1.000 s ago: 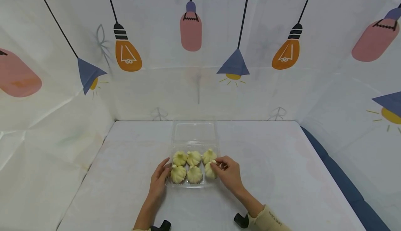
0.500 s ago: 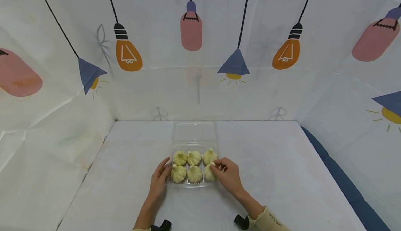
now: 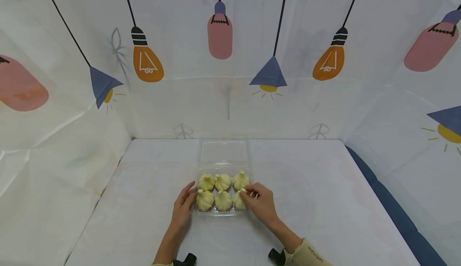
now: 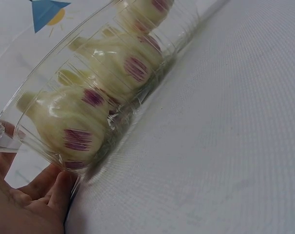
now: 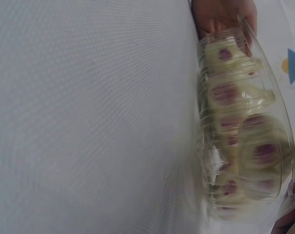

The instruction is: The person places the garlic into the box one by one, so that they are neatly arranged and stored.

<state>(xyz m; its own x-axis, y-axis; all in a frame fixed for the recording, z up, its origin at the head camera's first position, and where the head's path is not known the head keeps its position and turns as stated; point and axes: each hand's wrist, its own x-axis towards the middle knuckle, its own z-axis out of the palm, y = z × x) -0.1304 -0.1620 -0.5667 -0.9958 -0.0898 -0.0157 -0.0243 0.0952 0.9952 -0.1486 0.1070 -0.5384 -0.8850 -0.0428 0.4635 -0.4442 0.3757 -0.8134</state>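
Note:
A clear plastic clamshell box (image 3: 221, 214) lies on the table in the head view, its lid (image 3: 224, 153) folded back. Two rows of pale garlic bulbs (image 3: 223, 200) fill it. My left hand (image 3: 183, 208) rests along the box's left side, fingers against the wall; the left wrist view has this hand (image 4: 40, 200) at the box's corner. With thumb and fingertips, my right hand (image 3: 263, 205) pinches the stem of the front right garlic bulb (image 3: 239, 202). Purple marks show on that bulb (image 5: 262, 156) through the clear wall in the right wrist view.
A white table (image 3: 317, 202) carries the box near its middle. Behind it hangs a white sheet (image 3: 173, 105) printed with lamps and bulbs. Blue fabric (image 3: 390, 202) runs past the table's right edge.
My right hand has shifted slightly left, bringing the pinched garlic bulb closer to the middle one in the front row. The left hand and the box hold still.

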